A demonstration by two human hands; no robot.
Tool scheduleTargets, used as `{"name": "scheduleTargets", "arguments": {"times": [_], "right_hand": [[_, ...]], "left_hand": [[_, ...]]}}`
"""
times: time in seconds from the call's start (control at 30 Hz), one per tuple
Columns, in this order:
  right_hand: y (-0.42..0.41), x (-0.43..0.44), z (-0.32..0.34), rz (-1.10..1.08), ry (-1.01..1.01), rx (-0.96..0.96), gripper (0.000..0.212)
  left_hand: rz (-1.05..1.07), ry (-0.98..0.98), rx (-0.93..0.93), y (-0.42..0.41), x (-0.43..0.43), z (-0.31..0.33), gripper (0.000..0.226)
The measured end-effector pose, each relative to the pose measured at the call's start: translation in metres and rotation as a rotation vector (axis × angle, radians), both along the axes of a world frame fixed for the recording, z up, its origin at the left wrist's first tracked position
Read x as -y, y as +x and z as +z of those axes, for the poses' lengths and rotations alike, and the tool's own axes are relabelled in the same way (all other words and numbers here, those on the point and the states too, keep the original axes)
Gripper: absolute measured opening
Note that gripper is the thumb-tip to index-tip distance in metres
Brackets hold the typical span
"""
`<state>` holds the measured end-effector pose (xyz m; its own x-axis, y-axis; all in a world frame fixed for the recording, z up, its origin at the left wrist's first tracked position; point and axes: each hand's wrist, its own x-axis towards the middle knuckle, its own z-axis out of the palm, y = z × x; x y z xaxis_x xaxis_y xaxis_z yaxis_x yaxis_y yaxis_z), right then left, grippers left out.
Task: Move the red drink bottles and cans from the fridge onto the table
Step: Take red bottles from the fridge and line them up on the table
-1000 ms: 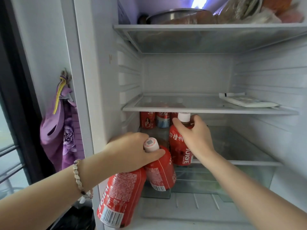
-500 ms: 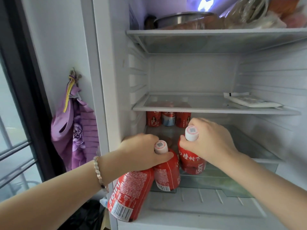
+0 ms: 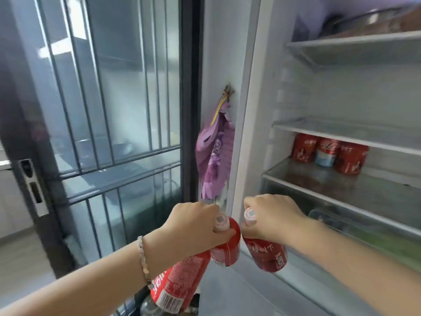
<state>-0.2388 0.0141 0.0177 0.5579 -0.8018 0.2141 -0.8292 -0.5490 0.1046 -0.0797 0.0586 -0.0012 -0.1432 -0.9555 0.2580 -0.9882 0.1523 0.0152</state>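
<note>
Lower centre of frame, just outside the fridge (image 3: pixel 246 110): left hand (image 3: pixel 193 224) is clamped on two red bottles. The small one (image 3: pixel 225 247) sits cap-up, the longer one (image 3: pixel 180 281) slants base-down toward lower left. Right hand (image 3: pixel 273 217) grips a third bottle (image 3: pixel 268 256), cap up, base tipped right. Three red cans (image 3: pixel 328 153) stand upright on the shelf at right.

The left hand (image 3: pixel 193 226) holds two red drink bottles: a white-capped bottle (image 3: pixel 225 244) that is nearly upright, and a tilted bottle (image 3: pixel 180 283) that hangs lower at the near left. The right hand (image 3: pixel 271 220) grips a third bottle (image 3: pixel 267 255) at its neck, just beside them. Far right, inside the open fridge (image 3: pixel 246 110), three cans (image 3: pixel 327 152) stand together on a glass shelf (image 3: pixel 341 188). A purple cloth (image 3: pixel 214 156) hangs left of the fridge.
</note>
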Motion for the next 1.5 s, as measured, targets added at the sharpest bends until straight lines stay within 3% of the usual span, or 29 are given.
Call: {"name": "scheduleTargets", "arguments": {"times": [0.33,0.63,0.9,1.17,1.37,1.5], "right_hand": [[0.119,-0.145,-0.05,0.605,0.029,-0.11,0.023],[0.235,-0.436,-0.093,1.206,0.015,-0.225,0.032],[0.274,-0.716,-0.116,1.545,0.079,-0.329,0.042],[0.302,-0.968,-0.144,1.811,0.189,-0.456,0.043],[0.331,-1.113,-0.166,1.965,0.198,-0.494,0.037],[0.361,-1.216,-0.177,2.082,0.2,-0.518,0.045]], "left_hand": [[0.542,0.069,0.067,0.077,-0.234,-0.056,0.049],[1.146,0.088,0.013,0.092,-0.569,-0.102,0.052],[1.556,0.214,-0.052,0.063,-0.846,-0.132,0.05],[1.959,0.211,-0.184,0.025,-1.069,-0.145,0.05],[2.208,0.164,-0.248,0.021,-1.191,-0.164,0.044],[2.352,0.114,-0.282,0.032,-1.27,-0.18,0.04]]}}
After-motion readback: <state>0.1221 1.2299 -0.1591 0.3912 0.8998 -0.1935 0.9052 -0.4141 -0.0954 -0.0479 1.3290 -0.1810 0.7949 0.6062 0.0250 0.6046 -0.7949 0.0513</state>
